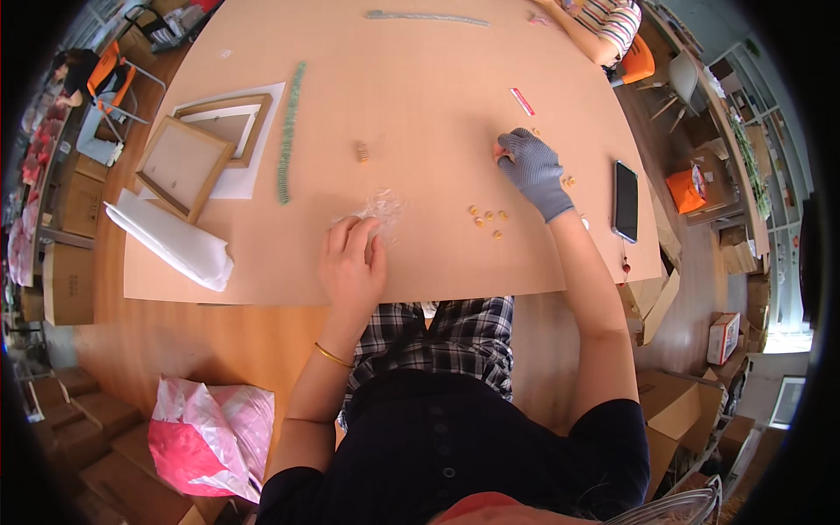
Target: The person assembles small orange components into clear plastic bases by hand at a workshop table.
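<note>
My left hand point(353, 259) is bare and rests near the table's front edge, its fingers loosely bent and the thumb apart. Its fingertips are at a loose pile of small clear plastic pieces point(385, 206). My right hand point(534, 173) wears a grey knit glove that leaves the fingertips bare. Its fingers are curled in a pinch above the table; whatever is between them is too small to make out. Several small yellowish round pieces point(488, 216) lie between my hands, and a few more are around the glove. Farther off stands a small tan, ridged piece point(362, 152).
Wooden frames point(185, 166) and a white roll point(179, 245) lie at the left, beside a green beaded strand point(290, 131). A silvery strand point(427, 17) is at the far side. A phone point(625, 201) and a red-white strip point(522, 101) lie right. Another person point(604, 31) sits far right.
</note>
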